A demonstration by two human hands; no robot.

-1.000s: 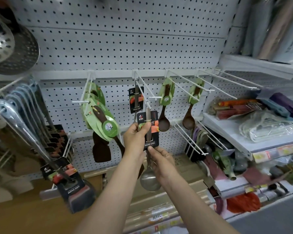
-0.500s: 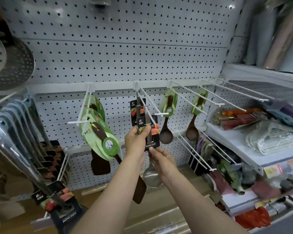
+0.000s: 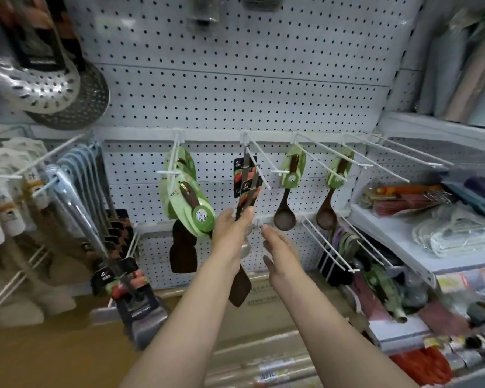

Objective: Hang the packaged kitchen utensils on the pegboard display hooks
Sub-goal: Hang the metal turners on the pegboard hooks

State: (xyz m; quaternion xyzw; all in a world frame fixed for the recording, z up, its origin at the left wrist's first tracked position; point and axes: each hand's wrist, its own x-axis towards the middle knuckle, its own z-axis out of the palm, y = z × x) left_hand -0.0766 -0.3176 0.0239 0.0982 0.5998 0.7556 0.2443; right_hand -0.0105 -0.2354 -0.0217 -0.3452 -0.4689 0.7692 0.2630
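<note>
A steel ladle on a black card (image 3: 249, 189) hangs from the white double hook (image 3: 261, 175) at the middle of the white pegboard (image 3: 235, 93), in front of another black-carded utensil (image 3: 239, 168). My left hand (image 3: 230, 231) pinches the lower end of the front card between thumb and fingers. My right hand (image 3: 277, 247) is just right of it and lower, fingers spread, touching nothing. The ladle's bowl (image 3: 245, 247) is mostly hidden behind my left wrist.
Green-carded wooden spatulas (image 3: 191, 197) hang on the hook to the left, and two wooden spoons (image 3: 284, 217) (image 3: 326, 217) to the right. Bare long hooks (image 3: 389, 152) jut out further right. Steel colanders (image 3: 48, 88) hang upper left, steel utensils (image 3: 76, 197) at left, a stocked shelf (image 3: 403, 247) at right.
The ladle's card has gone up onto the hook and slid back toward the board. My right hand has let go of the handle and opened. The view has tilted upward.
</note>
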